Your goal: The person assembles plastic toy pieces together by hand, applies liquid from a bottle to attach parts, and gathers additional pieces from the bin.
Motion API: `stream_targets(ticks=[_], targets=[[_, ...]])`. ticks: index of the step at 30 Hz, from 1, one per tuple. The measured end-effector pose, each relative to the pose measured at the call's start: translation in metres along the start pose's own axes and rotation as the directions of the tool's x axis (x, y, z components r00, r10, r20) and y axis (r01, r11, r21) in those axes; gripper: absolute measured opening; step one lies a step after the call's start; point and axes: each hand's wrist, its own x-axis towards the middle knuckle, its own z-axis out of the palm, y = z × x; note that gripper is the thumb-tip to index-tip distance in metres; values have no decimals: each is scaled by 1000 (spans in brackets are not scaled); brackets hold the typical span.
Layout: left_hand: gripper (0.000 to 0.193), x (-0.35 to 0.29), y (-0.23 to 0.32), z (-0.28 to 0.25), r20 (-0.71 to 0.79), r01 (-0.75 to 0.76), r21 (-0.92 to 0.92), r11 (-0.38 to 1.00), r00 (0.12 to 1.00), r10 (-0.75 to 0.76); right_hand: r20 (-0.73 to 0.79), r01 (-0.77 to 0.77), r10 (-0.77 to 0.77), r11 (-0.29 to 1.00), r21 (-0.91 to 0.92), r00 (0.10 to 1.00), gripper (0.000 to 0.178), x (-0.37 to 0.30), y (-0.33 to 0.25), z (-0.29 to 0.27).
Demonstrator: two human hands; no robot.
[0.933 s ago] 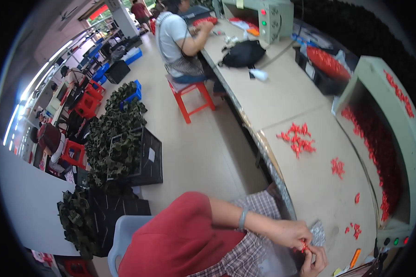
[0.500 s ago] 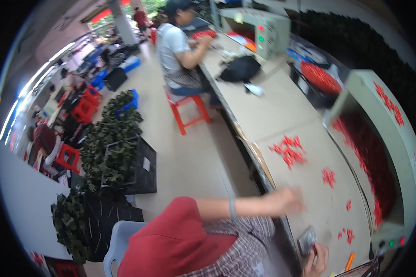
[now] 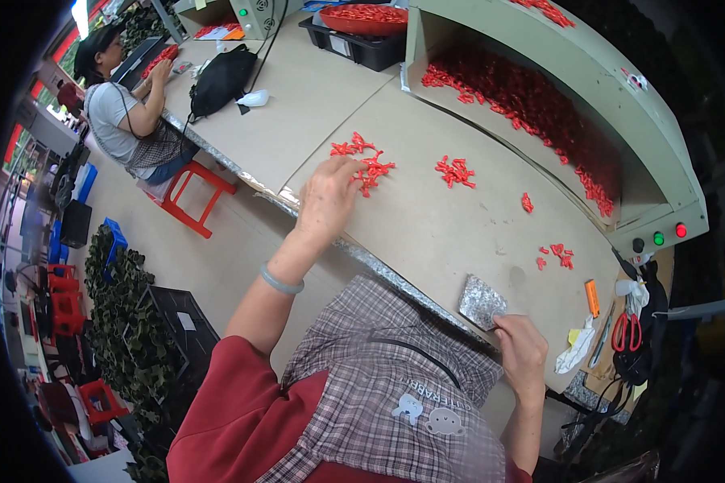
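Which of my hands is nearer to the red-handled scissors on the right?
Right. Your right hand is to the left of the scissors; your left hand is much farther left, at a loose cluster of small red pieces.

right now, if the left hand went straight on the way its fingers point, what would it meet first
Most likely the largest loose cluster of red pieces on the tabletop; the left hand is right at its edge, though depth makes contact hard to judge.
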Motion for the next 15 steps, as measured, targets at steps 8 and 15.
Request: stream_targets(ticks=[8, 15], targets=[[22, 6, 30, 21, -12, -165, -81, 983, 986, 165, -65, -48, 46, 998, -31, 997, 21, -3, 12, -15], [22, 37, 75, 79, 207, -257, -248, 934, 928, 311, -138, -147, 142, 989, -21, 980, 18, -5, 23, -25]])
